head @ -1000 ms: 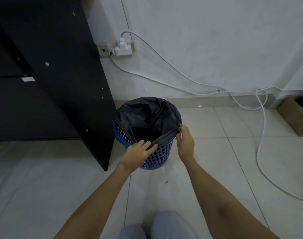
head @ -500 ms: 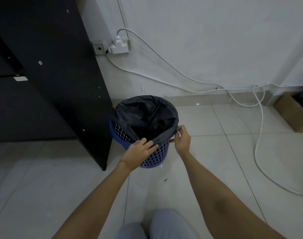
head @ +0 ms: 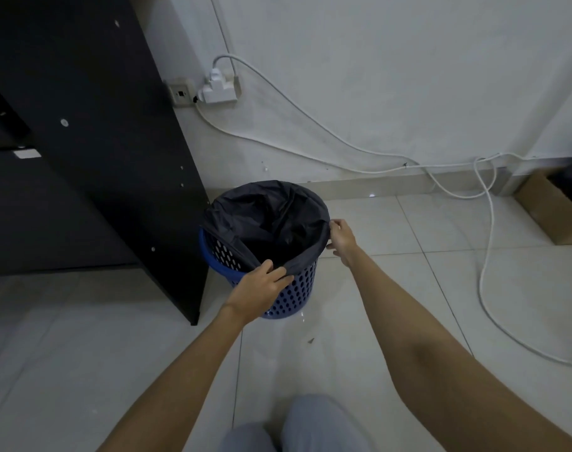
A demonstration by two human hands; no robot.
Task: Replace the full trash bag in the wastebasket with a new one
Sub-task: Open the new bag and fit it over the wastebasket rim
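Trash bag (head: 271,220), black and crinkled, lines the blue perforated wastebasket (head: 294,288) that stands on the tiled floor (head: 408,288) just beside the dark cabinet panel (head: 115,158). Both arms reach forward and down from the bottom of the view. The left hand (head: 261,288) sits at the near rim, back of the hand up, with its fingers curled over the bag's edge and pinching the film against the rim there. The right hand (head: 341,238) is at the right side of the rim, wrist bent, its thumb and fingers closed on the bag's edge where it folds over the outside.

On the far and right sides the bag's edge is turned down over the rim; on the left, the blue rim shows bare and the film slants down inside it. The inside of the bag is dark, and whether anything lies in it cannot be told.

Behind the wastebasket, a white wall (head: 408,76) carries a socket with a white adapter (head: 221,89), and white cables (head: 486,256) trail along the baseboard and across the floor. A cardboard box (head: 552,213) stands at the right edge. Grey trouser knees (head: 297,425) show at the bottom.
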